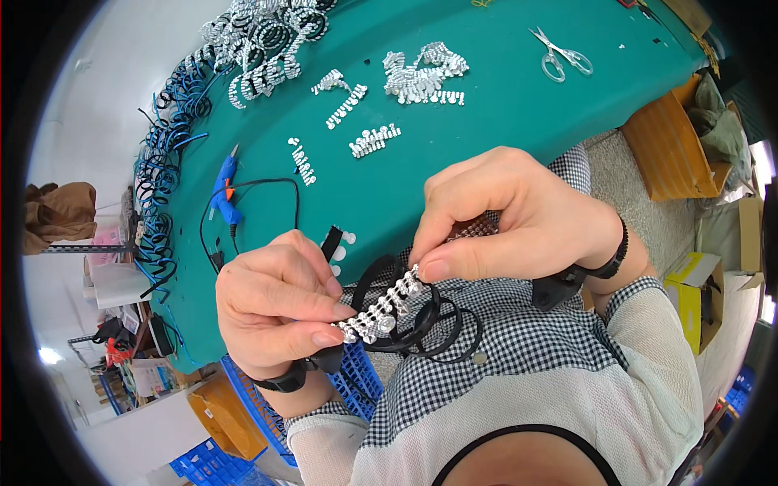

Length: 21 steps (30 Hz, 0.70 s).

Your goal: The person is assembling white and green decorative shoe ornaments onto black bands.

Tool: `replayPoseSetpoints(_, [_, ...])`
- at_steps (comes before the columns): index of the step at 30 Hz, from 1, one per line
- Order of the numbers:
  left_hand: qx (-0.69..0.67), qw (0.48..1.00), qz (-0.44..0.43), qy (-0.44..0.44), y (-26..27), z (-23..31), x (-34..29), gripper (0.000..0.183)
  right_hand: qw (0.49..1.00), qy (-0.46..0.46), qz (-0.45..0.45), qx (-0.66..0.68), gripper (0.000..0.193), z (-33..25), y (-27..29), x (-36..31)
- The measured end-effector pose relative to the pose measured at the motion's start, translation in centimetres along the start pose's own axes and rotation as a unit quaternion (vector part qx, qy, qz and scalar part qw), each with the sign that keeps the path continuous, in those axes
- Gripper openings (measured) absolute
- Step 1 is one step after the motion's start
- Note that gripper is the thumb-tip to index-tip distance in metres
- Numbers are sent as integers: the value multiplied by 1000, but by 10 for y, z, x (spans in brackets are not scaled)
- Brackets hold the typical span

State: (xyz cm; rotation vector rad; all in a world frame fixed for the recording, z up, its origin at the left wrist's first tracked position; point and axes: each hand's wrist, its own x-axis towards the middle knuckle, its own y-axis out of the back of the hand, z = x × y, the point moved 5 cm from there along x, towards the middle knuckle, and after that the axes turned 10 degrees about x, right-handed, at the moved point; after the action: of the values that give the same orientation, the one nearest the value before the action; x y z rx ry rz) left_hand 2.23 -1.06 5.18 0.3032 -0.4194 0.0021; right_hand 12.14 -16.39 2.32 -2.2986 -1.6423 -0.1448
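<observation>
A silver rhinestone trim strip [381,316] with small dangling stones stretches between my hands above my lap. My left hand [279,300] pinches its lower left end between thumb and fingers. At the upper right end, my right hand [519,219] grips the strip between thumb and forefinger, with beaded trim also showing under its curled fingers. Several thin black hoops [458,336], which look like headbands, hang just behind and below the strip. Whether either hand also holds a hoop is partly hidden.
On the green table [502,121] lie loose rhinestone strips [377,140], a trim pile [421,77], a blue glue gun [224,190] with a black cord, and scissors [559,57]. Black and blue hoops [158,178] line the left edge. A cardboard box [668,146] stands at right.
</observation>
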Motion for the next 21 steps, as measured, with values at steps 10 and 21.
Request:
replayPoseSetpoints(10, [-62,998,16,-10,-2,-14,-3,21,999,-39,-18,29,17,10,-1,4])
replayPoseSetpoints(21, [138,983,121,9,13,-17,-4,45,999,-2,-45,8,19,17,-1,18])
